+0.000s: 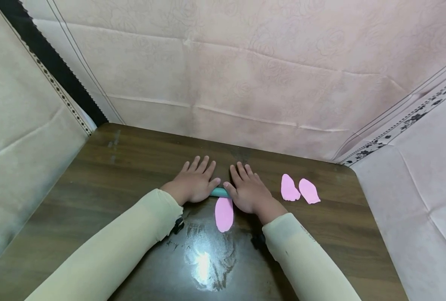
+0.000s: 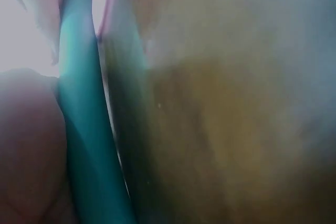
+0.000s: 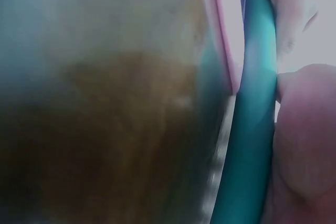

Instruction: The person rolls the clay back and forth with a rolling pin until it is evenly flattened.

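Observation:
A slim teal rolling pin (image 1: 219,192) lies crosswise on the table, its middle showing between the two hands. Palm down with fingers straight and spread, my left hand (image 1: 194,182) rests on its left part; my right hand (image 1: 247,190) lies flat on the right part. Both ends are hidden beneath the hands. From the pin toward me extends a flat, oval pink piece of what looks like clay (image 1: 224,215), its far edge at the pin. Close up, the wrist views show the smooth pin (image 2: 86,103) beside the palms, and the thin edge of the pink piece (image 3: 229,35).
Two more flat pink pieces, a left one (image 1: 290,188) and a right one (image 1: 309,191), lie right of my right hand. The dark wooden table (image 1: 132,167) has smears and a bright reflection near me. Pale patterned cloth (image 1: 226,83) hangs behind and at both sides.

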